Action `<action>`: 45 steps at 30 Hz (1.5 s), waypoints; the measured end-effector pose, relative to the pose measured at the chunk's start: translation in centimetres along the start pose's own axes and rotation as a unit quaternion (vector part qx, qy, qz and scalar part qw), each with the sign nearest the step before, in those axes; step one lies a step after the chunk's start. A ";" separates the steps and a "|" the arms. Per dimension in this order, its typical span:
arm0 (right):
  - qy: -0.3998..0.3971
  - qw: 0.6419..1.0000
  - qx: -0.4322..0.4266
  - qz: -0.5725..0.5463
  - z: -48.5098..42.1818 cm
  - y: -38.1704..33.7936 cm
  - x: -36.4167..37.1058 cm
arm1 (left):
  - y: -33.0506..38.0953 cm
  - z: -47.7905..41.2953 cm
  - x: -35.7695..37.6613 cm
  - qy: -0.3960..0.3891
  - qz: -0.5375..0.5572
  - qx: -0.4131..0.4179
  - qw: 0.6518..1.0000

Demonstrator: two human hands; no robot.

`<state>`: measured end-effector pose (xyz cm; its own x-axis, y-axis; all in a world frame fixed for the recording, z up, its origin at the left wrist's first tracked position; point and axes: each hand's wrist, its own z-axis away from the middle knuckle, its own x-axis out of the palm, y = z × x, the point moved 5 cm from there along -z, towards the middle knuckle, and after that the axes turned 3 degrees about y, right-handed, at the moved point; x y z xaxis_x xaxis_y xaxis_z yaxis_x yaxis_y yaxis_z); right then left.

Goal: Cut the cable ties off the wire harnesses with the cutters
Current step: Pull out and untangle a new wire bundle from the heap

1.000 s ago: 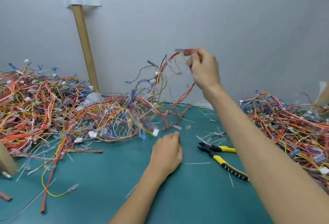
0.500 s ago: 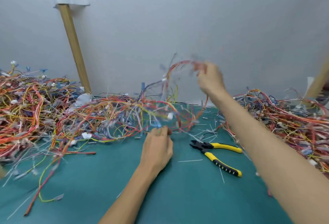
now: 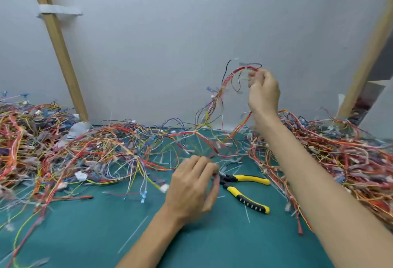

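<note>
My right hand [image 3: 263, 93] pinched the wire harness [image 3: 228, 80] aloft at 1 o'clock, apparently to draw it clear of the pile [image 3: 106, 150]. My left hand [image 3: 192, 187] was loosely curled; blur hid any grip. The cutters [image 3: 244, 191] lay unheld at its 3 o'clock.

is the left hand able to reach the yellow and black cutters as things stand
Probably yes: the left hand is right beside the head of the yellow-and-black cutters, whose handles lie uncovered.
</note>
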<state>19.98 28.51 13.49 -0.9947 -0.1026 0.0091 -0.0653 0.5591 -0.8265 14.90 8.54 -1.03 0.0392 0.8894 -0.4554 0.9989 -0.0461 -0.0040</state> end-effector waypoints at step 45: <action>-0.289 0.868 -0.033 0.402 5.5 9.6 1.2 | -13.8 -6.3 -3.3 -0.320 0.050 -0.291 0.900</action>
<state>18.62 29.22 2.49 -0.5164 -0.0426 -0.8553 0.6079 0.6853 -0.4011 1.14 9.08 6.18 0.2928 0.4419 -0.8479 0.8418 0.3015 0.4478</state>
